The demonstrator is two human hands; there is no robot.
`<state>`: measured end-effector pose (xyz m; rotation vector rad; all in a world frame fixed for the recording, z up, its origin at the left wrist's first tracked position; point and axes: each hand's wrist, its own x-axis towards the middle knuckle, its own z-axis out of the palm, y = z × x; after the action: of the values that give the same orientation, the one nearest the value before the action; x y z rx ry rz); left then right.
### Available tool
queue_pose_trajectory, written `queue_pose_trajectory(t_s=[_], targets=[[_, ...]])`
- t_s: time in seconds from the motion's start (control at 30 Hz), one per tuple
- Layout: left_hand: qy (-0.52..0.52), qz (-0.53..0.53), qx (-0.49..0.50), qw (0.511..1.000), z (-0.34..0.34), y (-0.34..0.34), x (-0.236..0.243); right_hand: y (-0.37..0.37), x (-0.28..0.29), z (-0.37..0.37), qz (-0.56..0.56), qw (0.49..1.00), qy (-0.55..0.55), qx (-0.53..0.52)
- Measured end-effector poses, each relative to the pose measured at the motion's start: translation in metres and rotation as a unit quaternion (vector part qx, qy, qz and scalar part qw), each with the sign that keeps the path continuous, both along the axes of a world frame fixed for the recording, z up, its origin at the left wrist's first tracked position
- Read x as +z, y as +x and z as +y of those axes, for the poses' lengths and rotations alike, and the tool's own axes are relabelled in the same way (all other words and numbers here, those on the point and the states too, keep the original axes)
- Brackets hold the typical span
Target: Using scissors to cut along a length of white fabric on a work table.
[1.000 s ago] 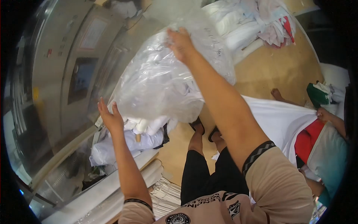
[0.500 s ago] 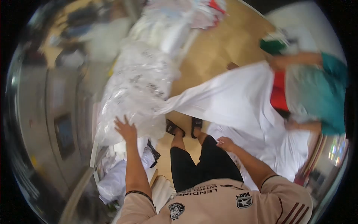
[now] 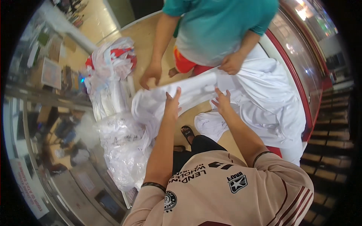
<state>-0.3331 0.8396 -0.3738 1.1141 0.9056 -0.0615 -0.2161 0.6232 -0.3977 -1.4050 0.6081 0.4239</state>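
Observation:
A white cloth (image 3: 196, 86) stretches between a co-worker's two hands in front of me. The co-worker's hand on the right (image 3: 232, 63) grips its top edge; the one on the left (image 3: 152, 74) is at the edge, its hold unclear. My left hand (image 3: 172, 104) is at the cloth's near side with fingers apart. Beside the lower edge of the cloth, my right hand (image 3: 223, 101) has its fingers spread. Whether either hand touches the fabric is hard to tell. A large heap of white cloth (image 3: 264, 101) spreads to the right, continuous with the held part.
Clear plastic-wrapped packages (image 3: 122, 150) are piled on the left, with a red and white bundle (image 3: 113, 56) beyond them. The co-worker in a teal shirt (image 3: 218, 30) stands opposite. A red-framed glass case (image 3: 301, 75) borders the right, near dark slatted shelving (image 3: 332, 143).
My view has turned toward the co-worker and the cloth. Both my hands, formerly apart, are now raised to the cloth. The co-worker's hands have come to its upper edge.

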Motion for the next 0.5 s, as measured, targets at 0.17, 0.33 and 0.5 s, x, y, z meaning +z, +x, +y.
queue_pose_trajectory(t_s=[0.17, 0.33, 0.5], targets=[[0.262, -0.16, -0.318, 0.897, -0.049, 0.066, 0.028, 0.037, 0.015, -0.031, -0.305, 0.869, -0.382, 0.076], [0.346, -0.136, -0.365, 0.853, -0.116, 0.021, 0.019, 0.097, 0.006, -0.095, -0.116, 0.929, -0.351, -0.027], [0.228, -0.062, -0.341, 0.91, -0.092, -0.129, -0.009, 0.084, -0.017, -0.209, -0.032, 0.989, -0.03, -0.141]])
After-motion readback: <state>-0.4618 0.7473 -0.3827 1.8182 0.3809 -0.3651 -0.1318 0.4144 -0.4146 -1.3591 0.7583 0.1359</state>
